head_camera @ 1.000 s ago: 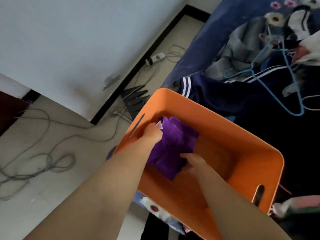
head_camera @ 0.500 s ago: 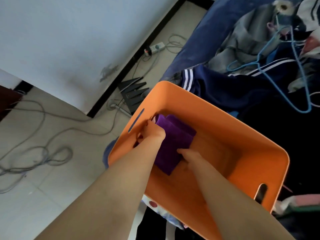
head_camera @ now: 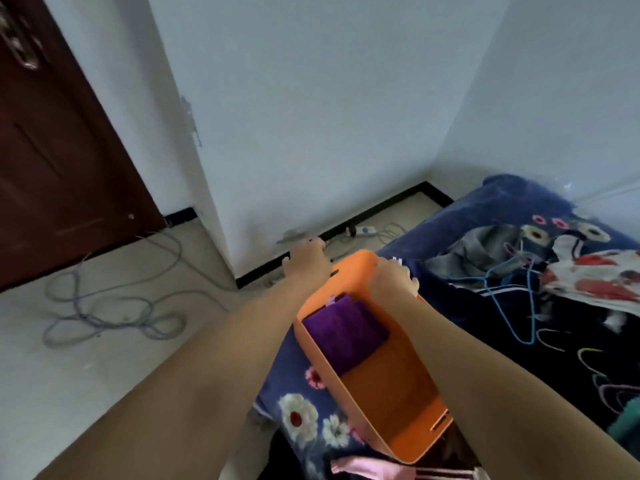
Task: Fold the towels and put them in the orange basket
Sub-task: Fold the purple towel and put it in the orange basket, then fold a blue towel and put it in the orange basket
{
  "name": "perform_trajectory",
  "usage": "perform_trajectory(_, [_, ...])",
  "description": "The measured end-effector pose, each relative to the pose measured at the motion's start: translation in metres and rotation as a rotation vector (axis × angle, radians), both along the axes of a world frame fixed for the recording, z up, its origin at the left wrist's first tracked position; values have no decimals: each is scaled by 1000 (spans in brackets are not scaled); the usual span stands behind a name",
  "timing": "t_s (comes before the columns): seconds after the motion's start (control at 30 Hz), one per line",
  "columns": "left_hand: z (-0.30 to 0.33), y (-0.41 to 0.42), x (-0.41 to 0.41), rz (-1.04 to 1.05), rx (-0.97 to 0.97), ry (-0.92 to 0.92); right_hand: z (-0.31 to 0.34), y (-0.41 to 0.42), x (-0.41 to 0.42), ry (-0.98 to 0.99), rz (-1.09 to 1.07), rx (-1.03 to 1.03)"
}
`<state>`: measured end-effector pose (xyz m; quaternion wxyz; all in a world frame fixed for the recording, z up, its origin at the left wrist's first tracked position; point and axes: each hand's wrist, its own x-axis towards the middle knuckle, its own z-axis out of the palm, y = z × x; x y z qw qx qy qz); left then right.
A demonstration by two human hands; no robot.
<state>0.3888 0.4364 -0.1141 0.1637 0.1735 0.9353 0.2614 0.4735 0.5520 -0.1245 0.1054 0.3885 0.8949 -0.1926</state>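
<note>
The orange basket (head_camera: pixel 391 403) stands on the edge of the bed, its long side running away from me. A folded purple towel (head_camera: pixel 346 336) lies flat inside at its far end; the near half of its floor is bare. My right hand (head_camera: pixel 393 277) is closed over the far rim. My left hand (head_camera: pixel 306 261) rests against the outside of the far left corner, beside the handle slot, with its fingers curled there. Both forearms reach forward, one along each side of the basket.
A navy floral blanket (head_camera: pixel 304 414) covers the bed. Crumpled clothes and blue wire hangers (head_camera: pixel 502 289) lie to the right of the basket. Pink cloth (head_camera: pixel 367 467) sits by its near end. Grey cables (head_camera: pixel 114 310) and a power strip (head_camera: pixel 367 231) lie on the floor. A dark door (head_camera: pixel 52 150) is at the left.
Both hands have let go of the purple towel and come out of the basket to its far end. The towel now lies flat inside. My view has tilted upward.
</note>
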Motion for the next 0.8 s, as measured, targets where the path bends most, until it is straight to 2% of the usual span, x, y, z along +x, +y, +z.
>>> perform_trajectory(0.07, [26,-30,8,-4,-8,111,60,-34,20,86,121,201])
perform_trajectory(0.1, [39,-50,12,6,-19,161,61,-50,11,154,204,266])
perform_trajectory(0.3, [94,-193,36,150,-157,361,111,-175,-4,246,629,385])
perform_trajectory(0.63, [114,-453,88,543,-253,300,122,-424,-7,310,1120,423])
perform_trajectory(0.8, [97,-624,169,735,-345,210,105,-593,19,278,1322,373])
